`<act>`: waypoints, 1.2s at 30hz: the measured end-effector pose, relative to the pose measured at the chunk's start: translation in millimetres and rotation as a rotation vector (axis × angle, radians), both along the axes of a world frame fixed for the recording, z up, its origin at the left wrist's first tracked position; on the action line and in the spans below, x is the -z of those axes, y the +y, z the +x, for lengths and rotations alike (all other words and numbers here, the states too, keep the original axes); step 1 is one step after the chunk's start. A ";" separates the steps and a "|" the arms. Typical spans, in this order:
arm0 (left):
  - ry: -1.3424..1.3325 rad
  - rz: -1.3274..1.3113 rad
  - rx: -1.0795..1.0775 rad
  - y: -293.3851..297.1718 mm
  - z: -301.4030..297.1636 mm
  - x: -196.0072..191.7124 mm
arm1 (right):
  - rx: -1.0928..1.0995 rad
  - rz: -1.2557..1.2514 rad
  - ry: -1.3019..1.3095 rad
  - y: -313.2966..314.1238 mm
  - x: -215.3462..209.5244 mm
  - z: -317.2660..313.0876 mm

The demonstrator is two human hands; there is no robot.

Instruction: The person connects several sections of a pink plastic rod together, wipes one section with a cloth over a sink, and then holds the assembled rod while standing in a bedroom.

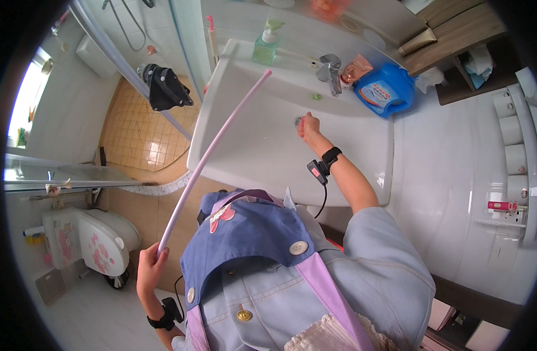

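Note:
My left hand (150, 270) is closed around the lower end of a long pink rod (213, 152) that slants up across the white sink (251, 146) to its far left corner. My right hand (307, 125) reaches into the basin, its fingertips at the drain (298, 120); whether it holds anything is hidden. A black band with a small device sits on each wrist.
A chrome tap (330, 71), a green soap bottle (266, 45) and a blue detergent jug (386, 89) stand at the sink's back. A toilet (93, 240) is at the lower left, a glass shower screen (134, 76) beyond. A white washing machine top (455, 193) lies right.

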State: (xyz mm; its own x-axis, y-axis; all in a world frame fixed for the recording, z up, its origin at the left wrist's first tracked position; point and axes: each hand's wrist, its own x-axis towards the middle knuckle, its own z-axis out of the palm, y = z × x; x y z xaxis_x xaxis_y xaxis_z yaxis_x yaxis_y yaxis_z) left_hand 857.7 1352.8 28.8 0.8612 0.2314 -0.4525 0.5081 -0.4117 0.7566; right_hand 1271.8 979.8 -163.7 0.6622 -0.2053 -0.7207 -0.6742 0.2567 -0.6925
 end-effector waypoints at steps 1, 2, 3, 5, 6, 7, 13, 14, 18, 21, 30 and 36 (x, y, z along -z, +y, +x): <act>0.002 -0.001 -0.007 -1.7 -1.5 4.5 | -0.023 -0.002 -0.048 0.0 1.1 0.4; 0.020 -0.004 -0.012 -3.0 -2.0 8.7 | -0.030 -0.002 -0.046 2.1 -0.3 0.5; 0.039 -0.006 -0.017 -4.3 -2.7 12.8 | -0.048 0.001 -0.048 3.8 -1.7 0.1; 0.033 -0.033 -0.029 -5.9 -5.7 21.4 | -0.068 0.004 -0.051 4.4 -1.4 -0.9; 0.025 -0.059 -0.034 -6.6 -6.0 22.8 | -0.088 0.050 -0.055 3.1 0.0 -1.6; 0.037 -0.055 -0.029 -8.8 -5.3 22.4 | -0.106 0.095 -0.059 1.3 0.9 -1.3; -0.034 -0.111 -0.026 -17.1 -18.8 44.4 | -0.061 0.701 -0.185 25.3 -68.9 11.8; -0.048 -0.118 -0.010 -18.2 -19.5 47.2 | -0.059 0.702 -0.191 26.5 -81.9 14.7; -0.027 -0.083 0.025 -24.7 -13.7 38.7 | -0.328 0.687 -0.480 22.9 -122.8 22.5; -0.038 -0.059 0.018 -27.6 -13.2 37.4 | -0.409 0.286 -0.712 22.8 -144.0 21.5; -0.113 -0.048 0.036 -28.5 -17.4 50.8 | -0.480 -0.954 -1.506 27.5 -198.5 14.4; -0.163 -0.028 0.035 -43.4 -2.5 39.8 | -0.590 -0.697 -1.458 74.6 -161.7 -18.8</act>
